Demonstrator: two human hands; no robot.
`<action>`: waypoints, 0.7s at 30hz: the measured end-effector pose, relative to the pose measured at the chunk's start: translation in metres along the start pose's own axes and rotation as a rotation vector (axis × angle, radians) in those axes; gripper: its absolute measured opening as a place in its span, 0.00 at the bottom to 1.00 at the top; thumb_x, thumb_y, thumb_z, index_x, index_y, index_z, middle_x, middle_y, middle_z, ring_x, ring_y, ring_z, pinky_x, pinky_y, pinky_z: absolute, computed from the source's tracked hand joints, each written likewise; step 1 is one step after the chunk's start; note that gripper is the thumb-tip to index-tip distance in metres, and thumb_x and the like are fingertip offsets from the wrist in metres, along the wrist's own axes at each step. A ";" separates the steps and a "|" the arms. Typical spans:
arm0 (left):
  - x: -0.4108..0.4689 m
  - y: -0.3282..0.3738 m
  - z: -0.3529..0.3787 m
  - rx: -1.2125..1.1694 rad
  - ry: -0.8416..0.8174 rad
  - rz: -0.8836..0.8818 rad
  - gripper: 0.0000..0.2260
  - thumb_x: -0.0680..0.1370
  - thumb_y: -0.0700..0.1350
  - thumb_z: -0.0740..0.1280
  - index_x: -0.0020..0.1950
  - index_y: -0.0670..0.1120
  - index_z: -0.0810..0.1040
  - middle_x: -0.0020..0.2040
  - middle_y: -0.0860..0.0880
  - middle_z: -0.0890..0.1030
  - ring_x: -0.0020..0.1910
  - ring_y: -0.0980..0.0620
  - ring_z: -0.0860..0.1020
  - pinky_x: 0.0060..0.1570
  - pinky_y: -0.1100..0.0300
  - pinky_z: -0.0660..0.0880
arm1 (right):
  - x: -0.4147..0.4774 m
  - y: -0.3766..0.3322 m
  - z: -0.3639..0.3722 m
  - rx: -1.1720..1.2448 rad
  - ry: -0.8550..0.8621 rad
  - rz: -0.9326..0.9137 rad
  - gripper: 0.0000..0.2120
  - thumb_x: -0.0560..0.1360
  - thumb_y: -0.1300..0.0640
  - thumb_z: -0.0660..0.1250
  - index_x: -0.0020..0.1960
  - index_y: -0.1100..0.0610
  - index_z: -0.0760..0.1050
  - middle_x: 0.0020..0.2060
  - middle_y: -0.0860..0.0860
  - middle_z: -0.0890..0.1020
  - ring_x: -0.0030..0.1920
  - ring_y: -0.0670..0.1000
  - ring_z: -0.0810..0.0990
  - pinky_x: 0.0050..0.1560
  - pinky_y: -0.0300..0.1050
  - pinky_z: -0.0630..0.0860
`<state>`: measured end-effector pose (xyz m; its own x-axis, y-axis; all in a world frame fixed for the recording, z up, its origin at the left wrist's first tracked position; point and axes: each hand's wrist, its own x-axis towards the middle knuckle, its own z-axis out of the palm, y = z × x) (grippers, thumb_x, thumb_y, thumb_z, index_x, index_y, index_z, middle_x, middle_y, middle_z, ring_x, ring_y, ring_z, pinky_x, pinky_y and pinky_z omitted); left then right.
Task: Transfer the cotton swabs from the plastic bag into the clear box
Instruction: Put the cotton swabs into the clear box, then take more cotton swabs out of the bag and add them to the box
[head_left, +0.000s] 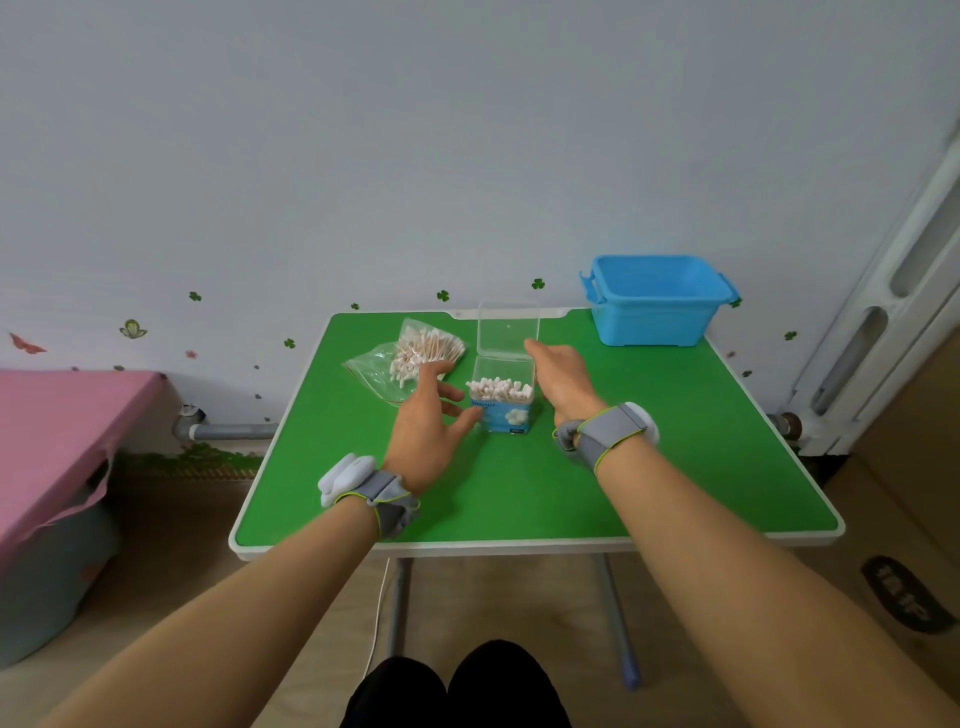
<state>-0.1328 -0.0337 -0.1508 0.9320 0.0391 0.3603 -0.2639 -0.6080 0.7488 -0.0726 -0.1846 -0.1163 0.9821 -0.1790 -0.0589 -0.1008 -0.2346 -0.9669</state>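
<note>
Plastic bag (382, 364) of cotton swabs (427, 353) lies on green table (519, 493) just beyond & left of L hand (431, 418), fingers spread & empty, swab shafts slanting away rightward; R hand (563, 382), also released, flanks the open clear box (503, 413), farther off.

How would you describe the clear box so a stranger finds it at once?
Start at the green table. Near its middle, right of the plastic bag, stands the clear box. Unlike the blue bin, it is see-through, lid open, with swabs upright inside.
</note>
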 end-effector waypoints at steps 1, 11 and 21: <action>-0.001 0.001 -0.002 0.005 0.015 -0.003 0.23 0.75 0.43 0.70 0.65 0.43 0.64 0.49 0.49 0.77 0.43 0.53 0.78 0.44 0.59 0.74 | -0.003 -0.001 -0.001 0.019 0.047 -0.005 0.21 0.76 0.54 0.62 0.27 0.53 0.58 0.25 0.50 0.59 0.28 0.50 0.57 0.31 0.45 0.54; -0.015 0.009 -0.035 0.014 0.105 -0.054 0.16 0.77 0.38 0.65 0.63 0.42 0.67 0.47 0.48 0.77 0.41 0.50 0.77 0.40 0.56 0.75 | -0.045 -0.031 0.011 0.065 0.295 -0.182 0.05 0.74 0.64 0.61 0.49 0.59 0.73 0.50 0.56 0.77 0.52 0.57 0.75 0.55 0.54 0.73; -0.021 -0.009 -0.067 0.029 0.173 -0.129 0.12 0.77 0.38 0.64 0.60 0.42 0.69 0.45 0.48 0.78 0.39 0.50 0.76 0.42 0.49 0.79 | -0.072 -0.045 0.069 -0.036 0.123 -0.334 0.03 0.76 0.62 0.61 0.45 0.58 0.73 0.46 0.55 0.78 0.52 0.56 0.76 0.52 0.50 0.73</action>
<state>-0.1663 0.0242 -0.1274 0.9003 0.2519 0.3548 -0.1362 -0.6114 0.7795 -0.1279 -0.0952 -0.0854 0.9354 -0.2002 0.2913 0.2148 -0.3325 -0.9183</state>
